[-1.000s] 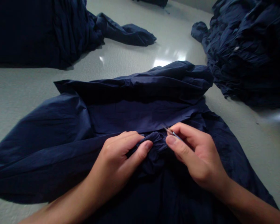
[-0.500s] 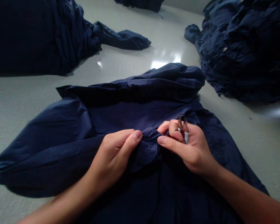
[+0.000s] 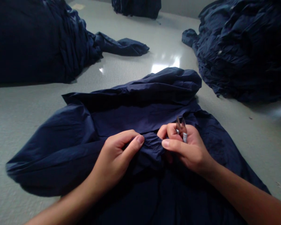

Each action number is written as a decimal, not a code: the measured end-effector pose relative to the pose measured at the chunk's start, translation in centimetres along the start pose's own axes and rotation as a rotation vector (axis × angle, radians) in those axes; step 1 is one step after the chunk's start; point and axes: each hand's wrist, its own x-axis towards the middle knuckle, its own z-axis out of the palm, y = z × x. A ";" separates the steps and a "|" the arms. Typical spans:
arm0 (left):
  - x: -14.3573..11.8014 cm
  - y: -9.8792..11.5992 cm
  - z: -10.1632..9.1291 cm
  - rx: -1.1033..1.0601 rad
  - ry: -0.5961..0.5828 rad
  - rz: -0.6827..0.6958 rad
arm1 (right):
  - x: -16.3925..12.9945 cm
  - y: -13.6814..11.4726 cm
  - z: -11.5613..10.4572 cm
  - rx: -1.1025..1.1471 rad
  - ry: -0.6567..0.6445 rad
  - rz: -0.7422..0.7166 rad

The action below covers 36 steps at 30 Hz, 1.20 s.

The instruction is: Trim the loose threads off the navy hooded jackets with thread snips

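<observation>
A dark navy garment (image 3: 128, 115) lies spread over the table in front of me, its near part running out of view at the bottom. My left hand (image 3: 121, 153) pinches a gathered edge of the cloth between thumb and fingers. A short way to the right, my right hand (image 3: 187, 147) pinches the same edge, so a puckered strip spans the two thumbs. Tucked in the curled fingers of my right hand is a small pair of thread snips (image 3: 181, 128), blades pointing up and away; the rest of the tool is hidden in the palm.
At the left stands a large heap of navy cloth (image 3: 32, 43), with a sleeve-like piece (image 3: 126, 47) trailing from it. Another crumpled heap (image 3: 243, 53) fills the right back. A further dark bundle (image 3: 138, 7) sits at the far edge of the pale, shiny table (image 3: 25, 106).
The strip between my hands has gone from bunched and twisted to flatter and puckered. The garment's left end has shifted slightly right, and the view has tilted up a little.
</observation>
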 end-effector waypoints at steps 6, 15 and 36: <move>0.2 0.2 0.2 0.094 0.033 0.088 | 0.0 -0.2 0.5 0.001 0.046 0.102; -0.8 -0.2 0.0 0.148 0.108 0.213 | -0.1 -0.4 1.0 0.219 0.135 0.104; -1.5 -0.8 0.8 0.256 0.020 0.423 | -1.2 -0.1 1.6 0.193 0.145 0.146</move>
